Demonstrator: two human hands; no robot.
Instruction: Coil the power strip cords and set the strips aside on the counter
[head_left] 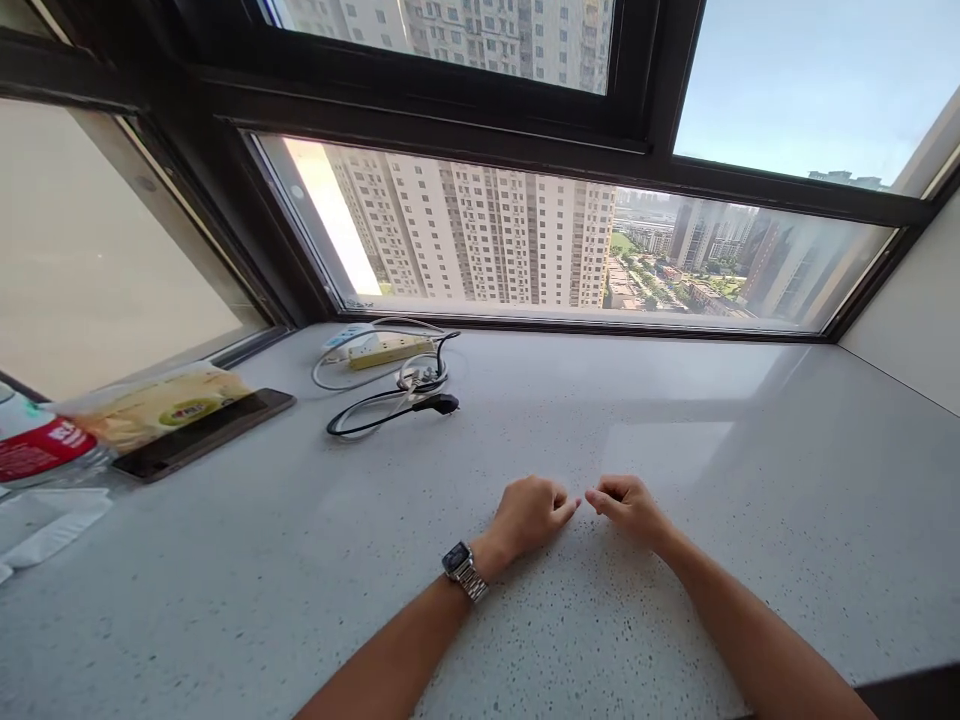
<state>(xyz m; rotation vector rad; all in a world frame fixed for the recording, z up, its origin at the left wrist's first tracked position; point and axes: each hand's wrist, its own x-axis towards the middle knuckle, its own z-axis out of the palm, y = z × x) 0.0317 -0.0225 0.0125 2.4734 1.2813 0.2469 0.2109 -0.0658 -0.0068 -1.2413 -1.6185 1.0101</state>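
My left hand (pixel 529 515) rests on the speckled white windowsill counter (pixel 750 480), fingers curled into a loose fist, with a metal wristwatch (pixel 463 570) on the wrist. My right hand (pixel 628 507) lies just to its right, also curled. The extended fingertips of both hands nearly touch at the middle. I see nothing held in either hand.
A yellow power strip (pixel 386 349) with coiled black and white cables (pixel 397 400) lies near the window. At the left are a dark phone (pixel 206 435), a yellow snack packet (pixel 154 405), a red-labelled plastic bottle (pixel 37 450) and a clear plastic wrapper (pixel 45 525). A large window (pixel 570 250) stands behind.
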